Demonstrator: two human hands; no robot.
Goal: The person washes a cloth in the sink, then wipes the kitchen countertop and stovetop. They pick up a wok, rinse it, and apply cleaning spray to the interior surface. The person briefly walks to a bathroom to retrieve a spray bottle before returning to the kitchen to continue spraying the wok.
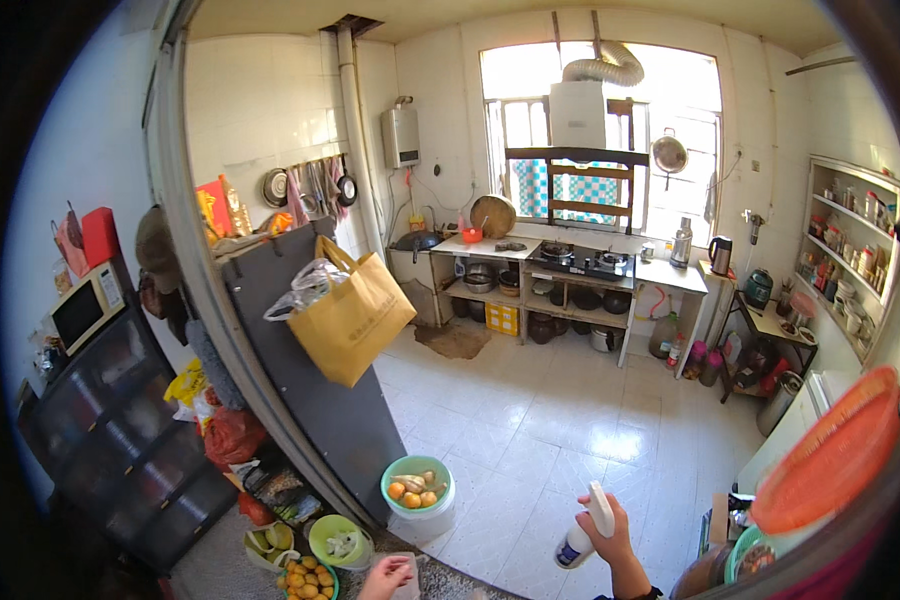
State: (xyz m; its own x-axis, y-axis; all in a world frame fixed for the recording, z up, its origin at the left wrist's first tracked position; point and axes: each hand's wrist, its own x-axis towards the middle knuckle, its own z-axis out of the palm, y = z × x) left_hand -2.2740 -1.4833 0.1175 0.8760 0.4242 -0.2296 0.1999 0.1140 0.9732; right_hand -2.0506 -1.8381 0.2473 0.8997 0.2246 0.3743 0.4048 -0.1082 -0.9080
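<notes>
My right hand [609, 529] is wrapped around the neck of a white spray bottle [572, 549], which tilts over the pale tiled floor. Its trigger head rises above my fingers, and a dark label shows low on the body. My left hand [390, 577] is at the bottom edge with its fingers loosely bent. Beside and partly behind it stands a translucent plastic container [411, 574]; whether the hand touches it is unclear. Left of that hand are a light green bin [366, 551] with crumpled plastic inside and a green basket [336, 581] of orange fruit.
A white bucket [420, 529] topped by a green basin of fruit stands by a grey cabinet [292, 330]. A yellow tote bag [352, 315] hangs from the cabinet. At right is an orange plastic basin [829, 457]. Across the kitchen, a gas stove [585, 259] sits on a counter.
</notes>
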